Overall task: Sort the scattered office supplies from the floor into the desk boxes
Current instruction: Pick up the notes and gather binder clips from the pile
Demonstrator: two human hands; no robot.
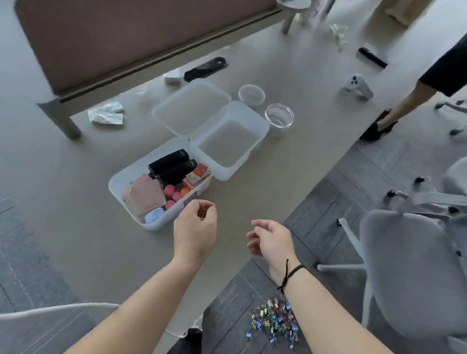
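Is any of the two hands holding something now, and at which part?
Nothing visible is held. The left hand and the right hand hover above the desk, fingers loosely curled.

Three translucent plastic boxes are sitting on the desk: one filled box (119,182), one empty box (252,116) and one shallower box or lid (160,112) lying flat behind them. Two round clear cups (251,94) (279,115) are standing beside the empty box, two black staplers (171,159) are lying side by side in the filled box with at least three pink round items (170,191) showing next to them, and two crumpled papers (106,114) (339,34) are lying on the desk. One heap of coloured binder clips (274,319), too many and too small to count, is lying on the floor, and two hands, left (195,230) and right (271,241), are hovering over the desk edge.
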